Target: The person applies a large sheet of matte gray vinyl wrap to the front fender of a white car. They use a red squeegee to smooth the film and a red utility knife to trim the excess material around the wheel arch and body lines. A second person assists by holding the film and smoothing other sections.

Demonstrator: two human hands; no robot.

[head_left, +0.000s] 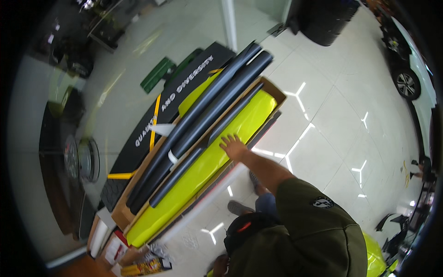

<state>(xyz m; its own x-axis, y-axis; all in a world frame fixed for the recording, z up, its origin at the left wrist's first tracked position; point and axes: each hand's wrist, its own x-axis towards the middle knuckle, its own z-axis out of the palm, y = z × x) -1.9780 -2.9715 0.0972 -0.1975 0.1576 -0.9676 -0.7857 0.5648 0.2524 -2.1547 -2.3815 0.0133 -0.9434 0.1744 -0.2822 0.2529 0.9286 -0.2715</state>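
Observation:
My right hand (pixel 233 147) lies with fingers spread on a long, glossy yellow-green sheet (pixel 198 171), loosely rolled or folded. Beneath the sheet is a long, narrow cardboard box (pixel 272 87). Along its left side run a thin dark roll (pixel 177 177) and two thicker dark blue-grey rolls of film (pixel 217 99). A white strip (pixel 172 157) wraps part of one roll. More yellow-green material (pixel 196 97) shows beyond the rolls. I see no left hand.
A black lettered board (pixel 177 92) with yellow stripes leans by a glass wall (pixel 184 27). Smaller boxes and packets (pixel 143 267) sit at the lower left. A black ribbed drum (pixel 325 23) stands at the back; a white car (pixel 413 69) is at the right, over tiled floor (pixel 332 120).

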